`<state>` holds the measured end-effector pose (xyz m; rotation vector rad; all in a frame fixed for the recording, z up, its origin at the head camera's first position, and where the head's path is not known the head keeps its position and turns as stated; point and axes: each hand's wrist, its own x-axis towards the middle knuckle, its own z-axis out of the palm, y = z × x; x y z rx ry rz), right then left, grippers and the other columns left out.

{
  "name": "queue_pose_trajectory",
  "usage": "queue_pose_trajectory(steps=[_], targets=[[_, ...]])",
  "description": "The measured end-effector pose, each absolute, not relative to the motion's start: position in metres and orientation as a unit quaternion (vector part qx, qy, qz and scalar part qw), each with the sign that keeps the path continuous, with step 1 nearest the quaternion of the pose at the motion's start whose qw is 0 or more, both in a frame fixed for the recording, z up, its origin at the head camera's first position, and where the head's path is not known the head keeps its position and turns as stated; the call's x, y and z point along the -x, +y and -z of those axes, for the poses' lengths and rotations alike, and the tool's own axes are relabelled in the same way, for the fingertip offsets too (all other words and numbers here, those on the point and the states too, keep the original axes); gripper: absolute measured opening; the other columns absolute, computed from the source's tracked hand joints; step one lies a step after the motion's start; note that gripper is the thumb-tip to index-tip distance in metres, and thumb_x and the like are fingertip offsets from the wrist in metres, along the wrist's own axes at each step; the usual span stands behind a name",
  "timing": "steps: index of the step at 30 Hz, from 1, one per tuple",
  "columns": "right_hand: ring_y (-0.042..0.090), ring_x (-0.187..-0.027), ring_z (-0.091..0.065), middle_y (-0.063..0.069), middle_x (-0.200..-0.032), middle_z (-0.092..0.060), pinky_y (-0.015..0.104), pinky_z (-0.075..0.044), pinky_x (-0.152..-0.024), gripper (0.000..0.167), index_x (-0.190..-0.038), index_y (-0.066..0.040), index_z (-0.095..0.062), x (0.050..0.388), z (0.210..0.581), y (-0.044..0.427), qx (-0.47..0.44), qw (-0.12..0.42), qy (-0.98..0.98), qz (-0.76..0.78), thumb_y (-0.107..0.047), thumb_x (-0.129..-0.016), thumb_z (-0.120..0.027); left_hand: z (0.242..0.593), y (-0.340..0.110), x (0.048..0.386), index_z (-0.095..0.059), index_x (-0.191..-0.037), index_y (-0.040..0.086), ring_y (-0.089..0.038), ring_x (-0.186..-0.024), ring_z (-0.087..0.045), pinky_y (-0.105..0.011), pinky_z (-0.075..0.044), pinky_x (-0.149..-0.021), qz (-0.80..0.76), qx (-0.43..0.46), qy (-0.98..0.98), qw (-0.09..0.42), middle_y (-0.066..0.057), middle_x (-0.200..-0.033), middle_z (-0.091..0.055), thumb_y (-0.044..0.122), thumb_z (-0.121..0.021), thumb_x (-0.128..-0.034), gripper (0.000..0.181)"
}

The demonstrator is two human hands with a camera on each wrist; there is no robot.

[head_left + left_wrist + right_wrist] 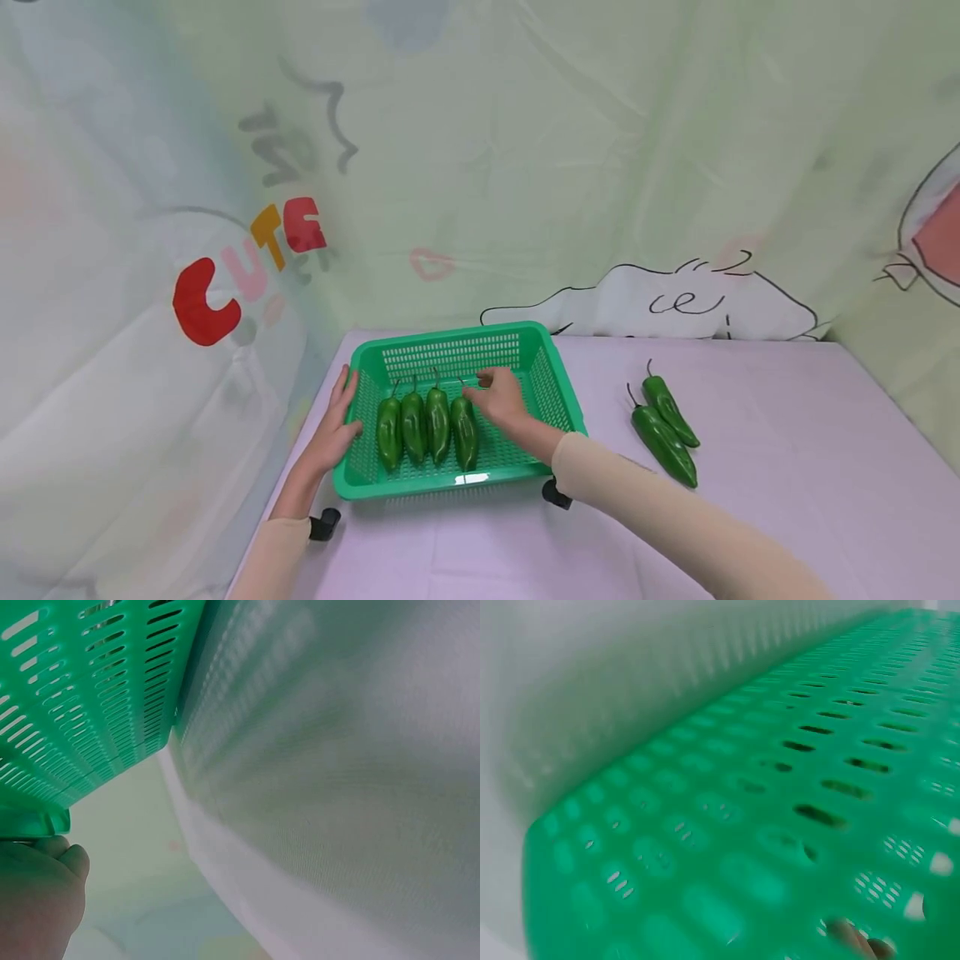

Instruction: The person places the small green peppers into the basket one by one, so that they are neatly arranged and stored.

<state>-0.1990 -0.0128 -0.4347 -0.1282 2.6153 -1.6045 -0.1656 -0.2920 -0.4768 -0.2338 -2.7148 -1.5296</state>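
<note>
Fingers [487,377] of the right hand [504,400] are bent, with the thumb at the stem end of the rightmost green chili pepper [464,435] in the green plastic basket [459,482]. A small gap shows between thumb and forefinger; whether they grip the pepper cannot be told. The left hand [330,435] is extended, thumb spread from the fingers, and lies against the left rim of the basket; it has no pepper in hold.

Basket contents: four peppers, set side by side on the perforated floor, stems toward the far wall. From left to right, these are the first pepper [389,433], the second pepper [414,428], the third pepper [438,425] and the rightmost one under the right hand.

Outside the basket, to its right, two more peppers lie on the lilac tablecloth [765,425]: a near pepper [666,446] and a far pepper [670,410], adjacent and lying obliquely.

Both forearms wear beige sleeves [645,500]. A printed curtain [600,167] stands behind the table. The left wrist view shows the slotted outer wall above the left hand; in the right wrist view, slotted green plastic fills most of the frame.
</note>
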Motion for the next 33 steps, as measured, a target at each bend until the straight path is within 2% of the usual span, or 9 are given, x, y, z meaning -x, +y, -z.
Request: queue_pose_trajectory(steps=[8,15,23,33], targets=[[0.04,-0.121,-0.056,0.024,-0.134,-0.056,0.045,-0.049,-0.096,0.049,-0.136,0.007,-0.053,0.194,0.412,0.016,0.057,0.04,0.832,0.55,-0.014,-0.094,-0.065,0.481,-0.292,0.165,-0.004,-0.159,0.007,-0.036,-0.149,0.012,-0.068,-0.005,-0.111,0.49,0.071,-0.869,0.011,-0.008,-0.164,0.013,-0.012,-0.049,-0.0817,0.091],[0.037,-0.126,-0.054,0.021,-0.139,-0.054,0.046,-0.047,-0.099,0.049,-0.14,0.002,-0.051,0.2,0.396,0.064,0.065,0.028,0.837,0.543,-0.02,-0.097,-0.061,0.481,-0.293,0.165,-0.005,-0.159,0.006,-0.037,-0.149,0.011,-0.068,-0.007,-0.111,0.485,0.083,-0.87,0.011,-0.009,-0.164,0.013,-0.013,-0.049,-0.0819,0.09],[0.042,-0.13,-0.049,0.026,-0.142,-0.049,0.051,-0.045,-0.1,0.053,-0.143,0.006,-0.046,0.206,0.39,0.133,0.035,-0.001,0.867,0.496,-0.022,-0.1,-0.057,0.477,-0.293,0.165,-0.006,-0.158,0.005,-0.037,-0.149,0.011,-0.069,-0.004,-0.111,0.48,0.092,-0.872,0.012,-0.008,-0.165,0.013,-0.012,-0.046,-0.0823,0.088],[0.052,-0.126,-0.047,0.036,-0.139,-0.045,0.056,-0.044,-0.099,0.056,-0.139,0.016,-0.043,0.205,0.424,0.22,-0.017,-0.011,0.912,0.411,-0.023,-0.099,-0.054,0.477,-0.293,0.164,-0.005,-0.159,0.006,-0.037,-0.149,0.011,-0.069,-0.005,-0.11,0.48,0.086,-0.873,0.01,-0.008,-0.165,0.012,-0.011,-0.047,-0.0825,0.088]])
